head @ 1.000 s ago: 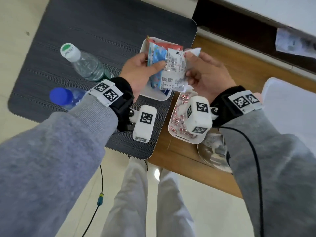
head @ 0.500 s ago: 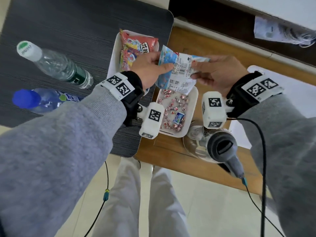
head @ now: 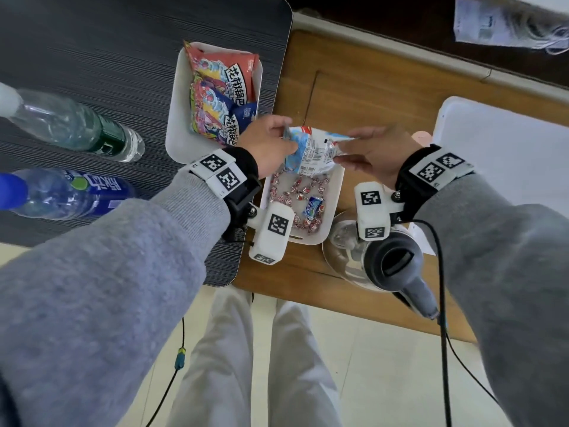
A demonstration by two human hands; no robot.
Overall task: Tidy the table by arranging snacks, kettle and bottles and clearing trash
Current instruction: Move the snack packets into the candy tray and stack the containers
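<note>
My left hand [head: 266, 143] and my right hand [head: 377, 152] both grip a blue-and-white snack packet [head: 311, 149], held above the far end of a white tray [head: 335, 195] of wrapped candies. A second white tray [head: 177, 118] on the dark mat holds several red and blue snack bags [head: 221, 94]. Two plastic bottles stand at the left: a clear one with a green label [head: 77, 124] and a blue-capped one [head: 64, 192]. A glass kettle with a black lid [head: 385, 260] stands under my right wrist.
A dark striped mat [head: 92, 41] covers the table's left part; the wooden top [head: 354, 87] shows on the right. A white board [head: 508, 149] lies at the right. A crumpled white paper [head: 508, 23] is at the top right. Cables hang off the near edge.
The view has shifted so the trays and bottles sit further right and nearer. Both hands carried the packet from over the snack-bag tray to over the candy tray.
</note>
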